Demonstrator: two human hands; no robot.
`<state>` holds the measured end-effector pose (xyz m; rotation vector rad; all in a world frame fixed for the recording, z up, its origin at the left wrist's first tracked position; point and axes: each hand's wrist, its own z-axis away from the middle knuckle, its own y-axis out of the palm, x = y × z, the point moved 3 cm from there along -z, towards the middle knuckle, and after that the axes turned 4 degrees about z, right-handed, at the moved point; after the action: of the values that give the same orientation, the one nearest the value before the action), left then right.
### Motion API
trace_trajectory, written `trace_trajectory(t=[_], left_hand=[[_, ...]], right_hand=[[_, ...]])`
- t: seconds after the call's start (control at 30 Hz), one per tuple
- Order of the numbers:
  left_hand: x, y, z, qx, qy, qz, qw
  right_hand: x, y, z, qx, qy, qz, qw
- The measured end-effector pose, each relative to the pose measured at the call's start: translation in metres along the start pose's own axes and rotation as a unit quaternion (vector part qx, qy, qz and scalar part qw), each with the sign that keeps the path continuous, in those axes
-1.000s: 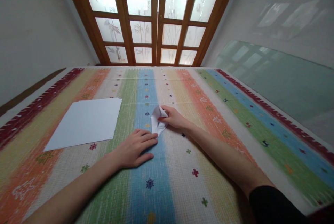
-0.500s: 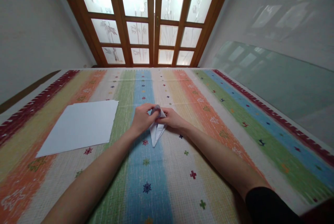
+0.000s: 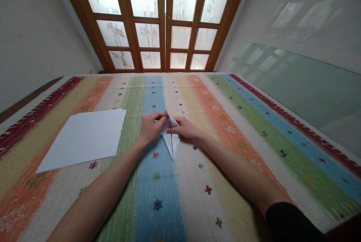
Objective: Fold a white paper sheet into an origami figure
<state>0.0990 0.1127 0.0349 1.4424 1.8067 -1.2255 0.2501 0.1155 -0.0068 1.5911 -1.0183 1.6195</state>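
A small piece of folded white paper [image 3: 172, 142] is held between my two hands over the blue stripe of the cloth. Its long, narrow point faces me, with a fold line running down the middle. My left hand [image 3: 152, 126] pinches the upper left part, where a flap stands up. From the other side, my right hand [image 3: 184, 128] grips the paper with the thumb lying across its front. Some right-hand fingers are hidden behind the paper.
White paper sheets [image 3: 84, 138] lie on the left of the striped tablecloth [image 3: 239, 174]. A glass panel [image 3: 296, 80] leans along the right wall. Wooden doors with frosted panes [image 3: 148, 33] stand beyond the table.
The folded paper's lower point has swung a little to the right. The flap at its top now looks narrower and more pointed. Both hands keep their hold.
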Motion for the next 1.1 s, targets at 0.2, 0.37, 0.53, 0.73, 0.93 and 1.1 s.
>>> trace_trajectory(t=[0.2, 0.37, 0.53, 0.73, 0.93, 1.1], left_hand=[[-0.001, -0.004, -0.005, 0.033, -0.011, -0.008, 0.999], [-0.003, -0.002, -0.007, 0.061, -0.02, 0.013, 0.998], [-0.002, -0.003, -0.01, 0.076, -0.049, 0.05, 0.995], [0.0, -0.004, -0.01, 0.079, -0.052, 0.064, 0.993], [-0.001, 0.0, -0.008, 0.088, -0.079, 0.102, 0.988], [-0.006, -0.001, -0.011, 0.116, -0.067, 0.088, 0.987]], right_hand=[[-0.002, -0.004, -0.001, 0.002, 0.021, -0.016, 1.0], [0.001, -0.011, 0.001, -0.04, -0.04, -0.045, 0.997], [0.005, -0.018, 0.0, -0.067, -0.087, -0.073, 0.991], [0.006, -0.02, 0.0, -0.112, -0.065, -0.056, 0.99], [0.014, -0.017, 0.001, -0.139, -0.087, -0.017, 0.986], [0.019, -0.014, 0.002, -0.162, -0.084, -0.014, 0.983]])
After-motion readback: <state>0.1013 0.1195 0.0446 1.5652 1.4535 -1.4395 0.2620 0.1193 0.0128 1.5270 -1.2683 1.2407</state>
